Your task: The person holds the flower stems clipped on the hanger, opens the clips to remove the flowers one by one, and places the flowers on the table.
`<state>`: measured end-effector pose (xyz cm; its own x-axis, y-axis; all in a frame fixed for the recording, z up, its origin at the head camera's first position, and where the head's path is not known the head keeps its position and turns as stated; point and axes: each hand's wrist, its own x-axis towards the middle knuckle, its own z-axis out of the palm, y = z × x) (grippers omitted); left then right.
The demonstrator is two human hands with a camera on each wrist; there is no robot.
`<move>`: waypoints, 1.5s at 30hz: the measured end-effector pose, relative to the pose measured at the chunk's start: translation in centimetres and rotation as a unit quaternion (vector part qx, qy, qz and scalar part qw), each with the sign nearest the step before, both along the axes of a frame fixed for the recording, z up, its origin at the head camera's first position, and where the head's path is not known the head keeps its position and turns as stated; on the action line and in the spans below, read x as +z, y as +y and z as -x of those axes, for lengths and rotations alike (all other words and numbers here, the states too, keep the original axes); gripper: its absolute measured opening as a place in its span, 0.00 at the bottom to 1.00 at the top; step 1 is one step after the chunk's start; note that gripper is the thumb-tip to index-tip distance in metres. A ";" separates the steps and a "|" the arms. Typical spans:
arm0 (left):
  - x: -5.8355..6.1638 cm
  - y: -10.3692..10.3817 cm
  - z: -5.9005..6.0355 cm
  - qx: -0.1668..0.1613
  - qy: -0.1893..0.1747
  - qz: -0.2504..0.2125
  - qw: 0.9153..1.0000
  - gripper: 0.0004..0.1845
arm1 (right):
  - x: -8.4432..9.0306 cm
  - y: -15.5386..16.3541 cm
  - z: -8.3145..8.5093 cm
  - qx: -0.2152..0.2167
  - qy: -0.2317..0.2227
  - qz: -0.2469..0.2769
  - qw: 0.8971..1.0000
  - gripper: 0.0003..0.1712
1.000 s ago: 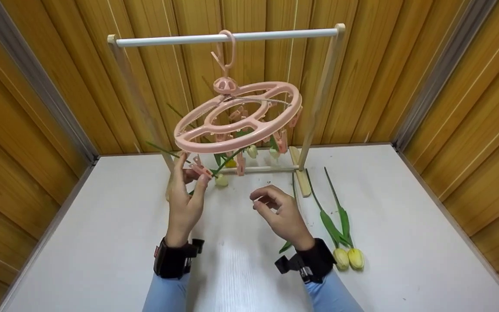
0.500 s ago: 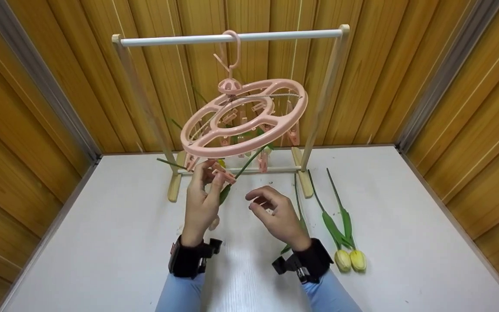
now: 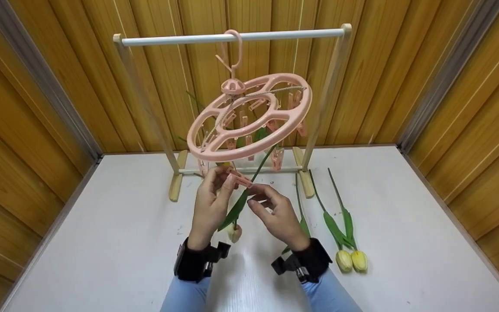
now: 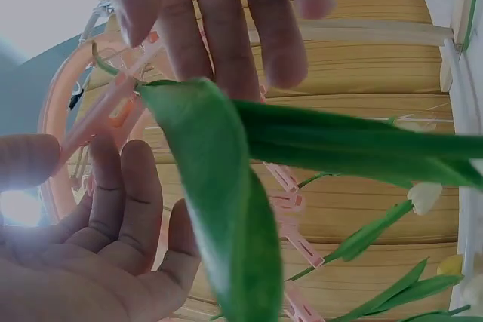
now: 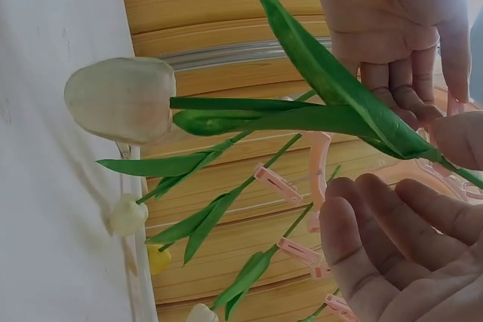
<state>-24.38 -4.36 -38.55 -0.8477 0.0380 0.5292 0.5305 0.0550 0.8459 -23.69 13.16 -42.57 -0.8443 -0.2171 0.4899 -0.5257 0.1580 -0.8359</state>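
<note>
My left hand [image 3: 212, 206] pinches a pink clothespin [image 3: 239, 178] on the lower front side of a round pink clip hanger [image 3: 232, 154]. The jaws of this clothespin meet the green stem of a white tulip, whose leaf [image 3: 235, 212] and bloom [image 3: 234, 233] hang head down between my hands. In the right wrist view that bloom [image 5: 117, 99] shows large and pale. My right hand [image 3: 280, 214] hovers beside the stem, fingers loosely bent. A gap shows between its thumb and fingers in the right wrist view; whether a fingertip touches the stem I cannot tell.
The hanger hooks over the white bar [image 3: 167, 40] of a wooden stand, tilted. More tulips hang from other clothespins [image 5: 278, 183] behind. Two yellow tulips [image 3: 351, 261] lie on the white table [image 3: 102, 242] at right, with another leafy stem [image 3: 304, 225] partly behind my right hand.
My left hand has moved right with the clothespin, and the hanger has turned and tilted along. The white tulip has come nearer my right hand, which has stayed almost in place.
</note>
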 end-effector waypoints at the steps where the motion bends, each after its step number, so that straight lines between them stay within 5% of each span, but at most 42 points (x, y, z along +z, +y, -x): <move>1: 0.0 0.0 0.0 0.001 0.000 0.003 1.000 0.14 | 0.0 0.0 0.0 0.000 -0.001 0.001 1.000 0.18; 25: -0.5 0.5 -0.1 0.018 0.018 0.030 0.999 0.13 | -0.3 0.1 0.3 0.037 -0.033 0.023 0.998 0.07; 45: -0.6 0.5 0.1 0.029 0.020 0.030 0.999 0.12 | -0.6 0.2 0.7 0.062 -0.033 0.035 0.997 0.08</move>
<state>-24.47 -3.88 -39.13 -0.8274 0.0218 0.5613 0.5586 0.1359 0.8182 -24.36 13.31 -43.20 -0.8444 -0.2892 0.4511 -0.4803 0.0352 -0.8764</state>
